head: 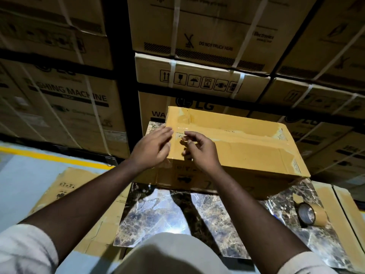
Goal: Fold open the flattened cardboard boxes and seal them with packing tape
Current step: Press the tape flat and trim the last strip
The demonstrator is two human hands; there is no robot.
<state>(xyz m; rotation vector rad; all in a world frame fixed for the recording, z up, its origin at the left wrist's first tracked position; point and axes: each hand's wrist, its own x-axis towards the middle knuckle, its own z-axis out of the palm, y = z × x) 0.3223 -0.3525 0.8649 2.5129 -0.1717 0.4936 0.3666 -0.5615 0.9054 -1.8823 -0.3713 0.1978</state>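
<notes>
A closed brown cardboard box (246, 151) stands on a glossy marble-patterned table (158, 214). A strip of clear tape runs along its top seam. My left hand (153, 149) lies flat against the box's left end, fingers together and stretched out. My right hand (199, 150) hovers over the top near the left end, thumb and fingers pinched close over the tape's end. A roll of brown packing tape (311, 214) lies on the table at the right, apart from both hands.
Flattened cardboard boxes lie on the floor at the left (79, 204) and at the right (339, 210) of the table. Tall stacks of strapped washing-machine cartons (197, 76) wall off the far side. A yellow line (49, 157) marks the grey floor.
</notes>
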